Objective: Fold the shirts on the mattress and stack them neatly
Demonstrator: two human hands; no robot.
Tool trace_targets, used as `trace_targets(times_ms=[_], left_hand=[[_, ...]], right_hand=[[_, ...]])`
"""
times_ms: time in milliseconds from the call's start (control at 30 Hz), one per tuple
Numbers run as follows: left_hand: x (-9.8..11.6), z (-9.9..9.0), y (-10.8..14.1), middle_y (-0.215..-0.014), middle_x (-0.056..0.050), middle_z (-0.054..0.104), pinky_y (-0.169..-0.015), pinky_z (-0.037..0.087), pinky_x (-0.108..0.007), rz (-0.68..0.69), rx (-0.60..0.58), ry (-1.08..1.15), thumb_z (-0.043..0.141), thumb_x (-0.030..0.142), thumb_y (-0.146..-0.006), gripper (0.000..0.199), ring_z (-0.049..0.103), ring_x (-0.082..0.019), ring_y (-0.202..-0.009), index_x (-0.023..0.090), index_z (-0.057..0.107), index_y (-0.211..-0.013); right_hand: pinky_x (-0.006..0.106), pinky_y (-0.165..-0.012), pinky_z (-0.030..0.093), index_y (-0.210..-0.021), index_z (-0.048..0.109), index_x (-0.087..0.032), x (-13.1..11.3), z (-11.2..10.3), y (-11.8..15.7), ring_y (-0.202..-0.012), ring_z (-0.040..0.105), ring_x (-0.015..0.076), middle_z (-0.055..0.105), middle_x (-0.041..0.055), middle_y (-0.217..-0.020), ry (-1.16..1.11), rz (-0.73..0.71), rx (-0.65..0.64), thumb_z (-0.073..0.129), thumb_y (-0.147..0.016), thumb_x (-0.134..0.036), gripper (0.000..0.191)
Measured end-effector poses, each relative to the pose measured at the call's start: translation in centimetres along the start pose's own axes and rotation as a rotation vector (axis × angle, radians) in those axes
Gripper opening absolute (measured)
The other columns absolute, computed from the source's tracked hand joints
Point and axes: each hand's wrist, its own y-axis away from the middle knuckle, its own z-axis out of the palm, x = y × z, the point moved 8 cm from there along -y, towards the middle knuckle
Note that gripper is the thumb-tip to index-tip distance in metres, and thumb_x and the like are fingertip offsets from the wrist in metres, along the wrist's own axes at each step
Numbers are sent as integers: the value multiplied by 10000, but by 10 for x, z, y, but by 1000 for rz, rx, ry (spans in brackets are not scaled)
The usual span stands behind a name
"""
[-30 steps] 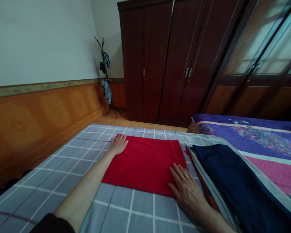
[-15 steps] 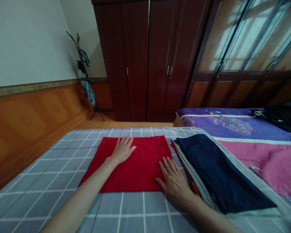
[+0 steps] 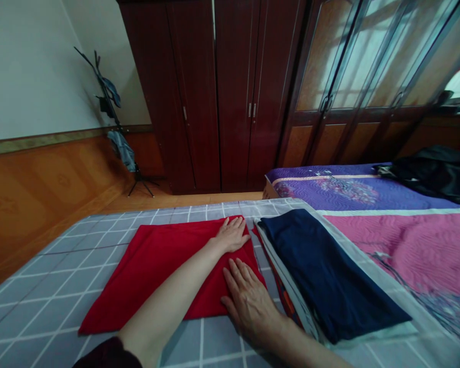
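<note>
One red cloth (image 3: 157, 260), spread flat on the grey checked sheet (image 3: 26, 306), just left of the stack of folded fabric. On its far right corner, the left hand (image 3: 233, 235): grip released, palm down, fingers extended, forearm slanting across the cloth. Nearer the wearer, at the right part of the near edge, the right hand (image 3: 249, 301): also released, fingers laid out over the red fabric, thumb apart from the fingers. Between cloth and stack, a narrow strip of sheet.

On top of the stack, dark navy fabric (image 3: 325, 271); beneath it, pale grey fabric (image 3: 278, 260), with red and orange edges showing along the left side. Farther right, purple and pink bedding (image 3: 368, 197), with a dark bundle (image 3: 437, 174) on it, too dark to make out. Beyond the sheet, a dark red wardrobe (image 3: 195, 102); to its left, a coat stand (image 3: 108, 99) bearing a blue garment (image 3: 122, 151).
</note>
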Motion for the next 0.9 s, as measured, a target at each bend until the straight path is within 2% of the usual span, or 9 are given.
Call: trace_targets(times_ms=[100, 200, 367, 433, 533, 667, 767, 900], left_hand=[[-5, 0, -16, -1539, -126, 166, -1129, 105, -522, -52, -7, 4, 197, 607, -908, 725, 125, -280, -1419, 147, 202, -1468], [0, -2, -19, -1535, -144, 167, -1121, 83, -547, -62, 10, 3, 170, 615, -910, 743, 123, -295, -1417, 127, 193, -1470], [17, -1, -5, -1554, -25, 148, -1152, 52, -460, 41, 36, -6, 210, 637, -901, 698, 77, -217, -1430, 246, 174, -1478], [11, -4, -1, -1549, -64, 165, -1141, 32, -504, 1, 57, -15, 220, 620, -907, 695, 83, -252, -1427, 218, 199, -1474], [-2, -11, 4, -1553, -132, 91, -1127, 15, -536, -63, 107, -22, 195, 605, -916, 732, 28, -283, -1428, 144, 150, -1482], [-3, -7, 13, -1555, -64, 137, -1144, 83, -482, -38, 91, -16, 204, 642, -899, 724, 70, -241, -1429, 217, 154, -1484], [-9, -7, 24, -1556, -69, 123, -1142, 42, -500, -84, 119, -26, 167, 622, -911, 719, 51, -246, -1430, 197, 120, -1490], [-28, -9, 38, -1558, -33, 120, -1154, 22, -447, -127, 126, -41, 158, 667, -889, 749, 51, -214, -1432, 225, 110, -1492]], right_hand=[[474, -1114, 244, -1407, 391, -110, 3, 2, 0, -1381, 181, 337, 263, 175, -1484, -46, 19, -30, 430, -914, -446, 597], [485, -1114, 233, -1426, 354, -113, 4, -1, 1, -1386, 145, 341, 228, 174, -1496, -74, 36, -35, 421, -915, -464, 623], [494, -1118, 206, -1423, 344, -64, 2, -2, 2, -1377, 144, 359, 238, 215, -1481, -88, 58, -86, 370, -927, -481, 648], [498, -1118, 199, -1420, 336, -43, 2, -3, 2, -1375, 134, 369, 226, 230, -1479, -83, 73, -92, 364, -927, -485, 663], [493, -1118, 199, -1426, 318, -37, 3, -3, 1, -1375, 121, 372, 198, 236, -1484, -78, 84, -67, 365, -923, -495, 682], [488, -1118, 200, -1413, 342, -30, 4, 1, 0, -1371, 143, 375, 226, 244, -1473, -46, 87, -65, 372, -918, -499, 683], [470, -1123, 199, -1413, 353, -49, 3, 0, 0, -1376, 154, 355, 245, 229, -1472, -14, 87, -59, 381, -919, -481, 657], [466, -1117, 227, -1412, 359, -66, 1, -2, -1, -1373, 180, 344, 257, 212, -1472, 50, 66, -56, 421, -910, -421, 618]])
